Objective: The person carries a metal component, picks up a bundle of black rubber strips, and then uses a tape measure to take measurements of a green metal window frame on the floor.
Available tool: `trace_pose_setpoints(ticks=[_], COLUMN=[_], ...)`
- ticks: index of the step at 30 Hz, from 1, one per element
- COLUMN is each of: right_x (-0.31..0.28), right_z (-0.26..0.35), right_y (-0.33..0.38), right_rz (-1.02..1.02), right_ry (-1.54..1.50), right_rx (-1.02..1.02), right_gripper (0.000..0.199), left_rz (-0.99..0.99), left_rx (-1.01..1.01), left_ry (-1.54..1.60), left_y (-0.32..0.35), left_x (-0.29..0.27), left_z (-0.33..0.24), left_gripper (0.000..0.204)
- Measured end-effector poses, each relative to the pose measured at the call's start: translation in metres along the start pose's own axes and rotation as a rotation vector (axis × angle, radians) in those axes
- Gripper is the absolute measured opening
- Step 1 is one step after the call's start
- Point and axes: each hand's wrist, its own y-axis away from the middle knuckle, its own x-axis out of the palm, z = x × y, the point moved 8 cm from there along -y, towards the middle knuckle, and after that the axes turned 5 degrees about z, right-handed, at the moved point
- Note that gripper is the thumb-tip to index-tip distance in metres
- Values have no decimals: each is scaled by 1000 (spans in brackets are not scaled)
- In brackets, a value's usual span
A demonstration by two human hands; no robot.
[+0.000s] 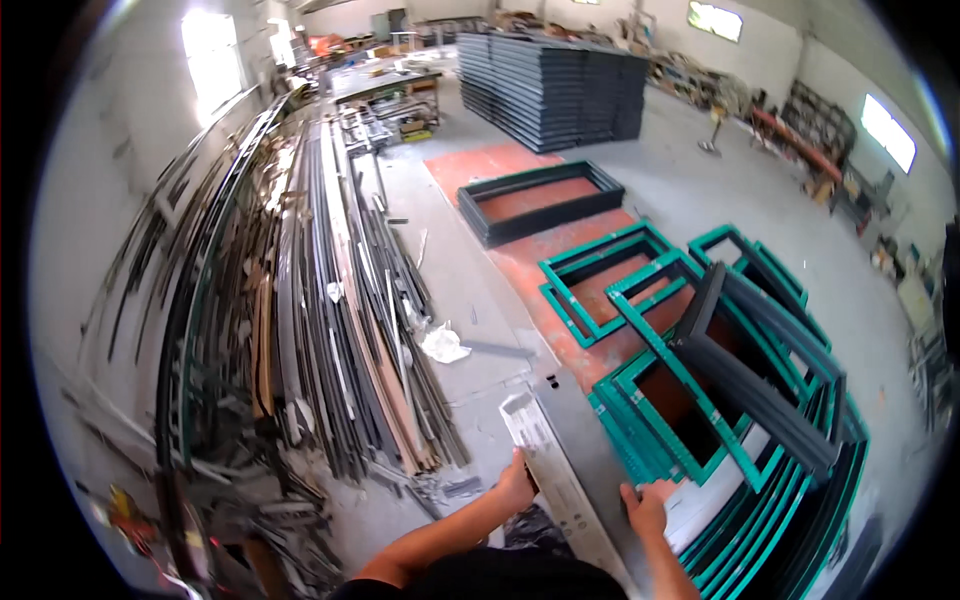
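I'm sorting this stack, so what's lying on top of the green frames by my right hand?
A dark grey frame lies tilted across the green frames. The right hand rests at their near edge. How many frames lie beneath is hidden.

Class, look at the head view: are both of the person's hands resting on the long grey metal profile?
No: only the left hand grips the long grey metal profile, while the right hand rests on the stack of green-edged frames beside it.

Head-worn view (single) down onto workshop floor (700,190)
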Motion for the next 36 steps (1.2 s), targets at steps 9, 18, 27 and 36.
trace_pose_setpoints(ticks=[9,18,27,36], right_x=[4,39,50,69], right_z=[162,281,387,419], right_y=[-143,-256,-319,-411], right_rz=[172,119,24,-55], right_ry=[92,149,45,-93], right_rx=[-99,-110,50,172], right_gripper=[72,73,68,72], left_rz=[146,111,157,166], left_rx=[129,62,-227,-444], left_ry=[191,235,-42,11], left_y=[-31,-136,-213,-271], left_x=[55,31,53,70], left_z=[-181,-315,-452,-528], left_gripper=[62,61,70,53])
